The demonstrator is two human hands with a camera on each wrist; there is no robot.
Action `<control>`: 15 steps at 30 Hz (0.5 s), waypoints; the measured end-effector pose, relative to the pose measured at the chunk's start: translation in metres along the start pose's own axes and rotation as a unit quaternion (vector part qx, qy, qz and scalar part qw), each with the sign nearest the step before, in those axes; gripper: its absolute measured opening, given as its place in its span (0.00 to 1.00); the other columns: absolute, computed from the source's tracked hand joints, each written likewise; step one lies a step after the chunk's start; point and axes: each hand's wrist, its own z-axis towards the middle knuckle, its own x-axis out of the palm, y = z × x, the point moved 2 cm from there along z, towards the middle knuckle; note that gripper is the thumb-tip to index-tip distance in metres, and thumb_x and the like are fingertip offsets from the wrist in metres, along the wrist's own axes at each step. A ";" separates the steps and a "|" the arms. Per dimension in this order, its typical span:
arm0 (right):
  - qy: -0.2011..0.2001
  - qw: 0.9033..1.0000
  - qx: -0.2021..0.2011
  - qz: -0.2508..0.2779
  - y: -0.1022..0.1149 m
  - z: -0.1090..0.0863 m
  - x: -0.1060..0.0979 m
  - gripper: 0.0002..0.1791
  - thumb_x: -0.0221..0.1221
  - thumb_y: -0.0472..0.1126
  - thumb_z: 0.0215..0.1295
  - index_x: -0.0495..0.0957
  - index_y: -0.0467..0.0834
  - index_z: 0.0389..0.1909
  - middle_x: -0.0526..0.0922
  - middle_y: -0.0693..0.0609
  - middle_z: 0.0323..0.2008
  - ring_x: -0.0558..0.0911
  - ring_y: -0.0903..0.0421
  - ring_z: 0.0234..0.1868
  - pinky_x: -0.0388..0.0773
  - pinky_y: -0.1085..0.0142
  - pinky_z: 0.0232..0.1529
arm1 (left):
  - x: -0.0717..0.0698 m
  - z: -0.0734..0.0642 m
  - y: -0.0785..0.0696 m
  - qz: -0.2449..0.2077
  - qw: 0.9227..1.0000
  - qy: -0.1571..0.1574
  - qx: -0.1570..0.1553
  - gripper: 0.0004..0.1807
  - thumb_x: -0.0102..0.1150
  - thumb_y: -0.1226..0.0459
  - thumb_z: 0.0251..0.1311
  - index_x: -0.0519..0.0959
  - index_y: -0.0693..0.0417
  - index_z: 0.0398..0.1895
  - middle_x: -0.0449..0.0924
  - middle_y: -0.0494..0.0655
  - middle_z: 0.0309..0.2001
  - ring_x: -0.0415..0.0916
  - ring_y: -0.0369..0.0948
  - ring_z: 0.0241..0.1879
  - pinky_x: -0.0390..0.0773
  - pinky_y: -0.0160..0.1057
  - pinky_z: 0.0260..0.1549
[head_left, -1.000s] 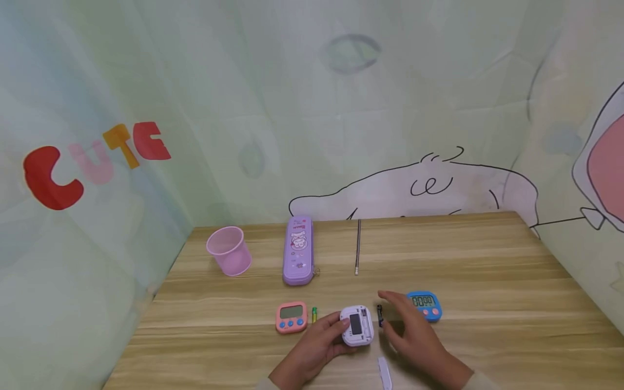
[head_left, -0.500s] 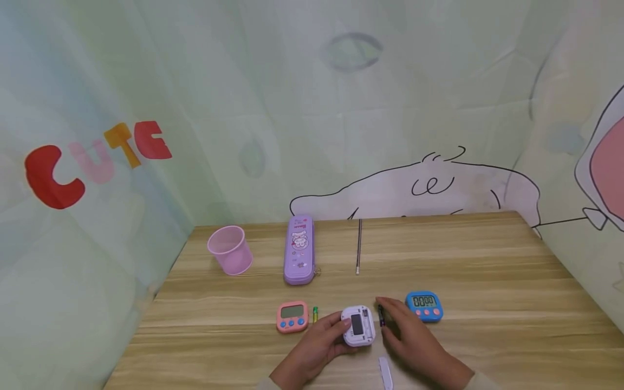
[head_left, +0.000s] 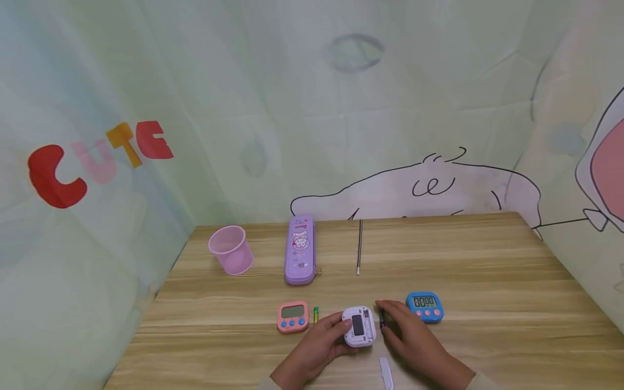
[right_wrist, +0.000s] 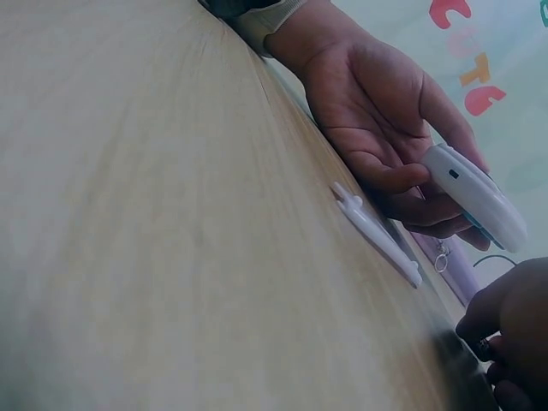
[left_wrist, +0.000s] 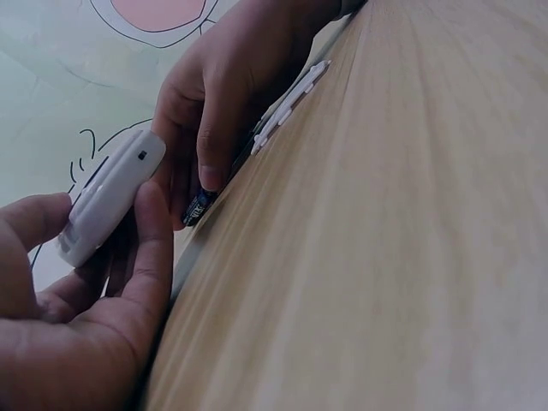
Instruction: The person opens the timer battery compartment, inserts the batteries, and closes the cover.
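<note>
My left hand (head_left: pixel 319 341) holds a white digital timer (head_left: pixel 359 326), its back turned up and the battery slot uncovered. In the left wrist view the timer (left_wrist: pixel 110 199) is tilted, held between thumb and fingers above the table. To the right of it, my right hand (head_left: pixel 414 338) pinches a dark battery (head_left: pixel 382 319) at the tabletop; the thumb is against the battery (left_wrist: pixel 200 207) in the left wrist view. The white battery cover (head_left: pixel 386 374) lies loose near the front, between the hands. A green battery (head_left: pixel 316 314) lies left of the timer, partly behind the left hand.
A pink timer (head_left: pixel 293 317) lies left of the hands, a blue timer (head_left: pixel 425 307) just beyond the right hand. Further back are a pink cup (head_left: pixel 232 254), a purple pencil case (head_left: pixel 300 254) and a pencil (head_left: pixel 359 246). A printed curtain (head_left: pixel 234 108) hangs behind the table.
My right hand has come down to the dark battery, its fingers and thumb closing in on it. The left hand keeps the white timer in nearly the same place.
</note>
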 end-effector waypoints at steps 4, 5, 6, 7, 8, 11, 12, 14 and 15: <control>-0.008 1.000 0.004 0.005 0.000 -0.001 0.000 0.31 0.69 0.34 0.56 0.73 0.47 0.63 0.76 0.59 0.57 0.75 0.57 0.60 0.73 0.55 0.61 | 0.001 0.000 -0.001 -0.001 1.000 0.002 -0.004 0.29 0.49 0.61 0.73 0.60 0.72 0.69 0.75 0.62 0.57 0.77 0.49 0.52 0.81 0.47 0.50; -0.011 1.000 0.003 0.008 0.000 -0.001 0.001 0.31 0.69 0.34 0.56 0.74 0.47 0.63 0.76 0.60 0.57 0.75 0.57 0.60 0.73 0.55 0.61 | 0.001 -0.001 -0.002 0.000 1.000 0.003 -0.004 0.29 0.49 0.60 0.73 0.60 0.72 0.69 0.75 0.62 0.57 0.77 0.49 0.52 0.81 0.46 0.50; -0.015 1.000 0.001 0.009 -0.001 -0.001 0.001 0.32 0.69 0.35 0.55 0.74 0.47 0.63 0.76 0.61 0.56 0.75 0.58 0.59 0.73 0.55 0.61 | 0.001 -0.001 -0.002 0.001 1.000 0.003 -0.004 0.29 0.49 0.60 0.73 0.60 0.72 0.69 0.75 0.62 0.57 0.77 0.49 0.52 0.81 0.46 0.50; -0.019 1.000 -0.003 0.012 -0.001 -0.001 0.001 0.32 0.70 0.34 0.55 0.74 0.47 0.62 0.77 0.61 0.56 0.75 0.58 0.59 0.73 0.56 0.61 | 0.002 -0.001 -0.002 0.003 1.000 0.004 -0.003 0.29 0.49 0.60 0.73 0.60 0.72 0.69 0.75 0.62 0.57 0.77 0.49 0.52 0.81 0.46 0.50; -0.023 1.000 -0.008 0.013 -0.001 -0.001 0.000 0.32 0.70 0.34 0.54 0.74 0.47 0.62 0.77 0.61 0.56 0.75 0.58 0.59 0.74 0.56 0.61 | 0.002 -0.002 -0.002 0.005 1.000 0.005 -0.001 0.29 0.49 0.60 0.73 0.60 0.72 0.68 0.75 0.62 0.56 0.77 0.48 0.51 0.81 0.46 0.50; -0.036 0.999 -0.023 0.023 0.000 -0.001 0.000 0.33 0.71 0.34 0.52 0.75 0.46 0.61 0.77 0.61 0.55 0.76 0.58 0.58 0.74 0.55 0.60 | 0.003 -0.002 -0.002 0.007 1.000 0.006 0.005 0.28 0.49 0.61 0.73 0.61 0.72 0.68 0.76 0.62 0.56 0.78 0.48 0.50 0.81 0.47 0.50; -0.041 0.998 -0.028 0.028 0.001 -0.001 -0.001 0.33 0.71 0.34 0.52 0.75 0.46 0.61 0.77 0.61 0.55 0.76 0.58 0.58 0.74 0.54 0.60 | 0.003 -0.002 -0.002 0.007 1.000 0.005 0.007 0.28 0.49 0.61 0.73 0.62 0.72 0.67 0.76 0.62 0.55 0.78 0.48 0.50 0.81 0.47 0.50; -0.050 0.998 -0.036 0.033 0.002 -0.001 -0.002 0.34 0.72 0.33 0.51 0.75 0.46 0.61 0.77 0.61 0.55 0.76 0.57 0.57 0.75 0.53 0.58 | 0.003 -0.002 -0.002 0.008 1.000 0.003 0.007 0.27 0.49 0.62 0.73 0.62 0.72 0.67 0.76 0.62 0.55 0.78 0.48 0.50 0.81 0.47 0.50; -0.053 0.997 -0.039 0.038 0.002 -0.002 -0.003 0.34 0.72 0.33 0.51 0.74 0.46 0.61 0.77 0.60 0.56 0.76 0.56 0.57 0.76 0.53 0.58 | 0.003 -0.002 -0.002 0.009 1.000 0.002 0.008 0.27 0.49 0.62 0.73 0.62 0.72 0.67 0.76 0.62 0.55 0.78 0.48 0.50 0.81 0.47 0.50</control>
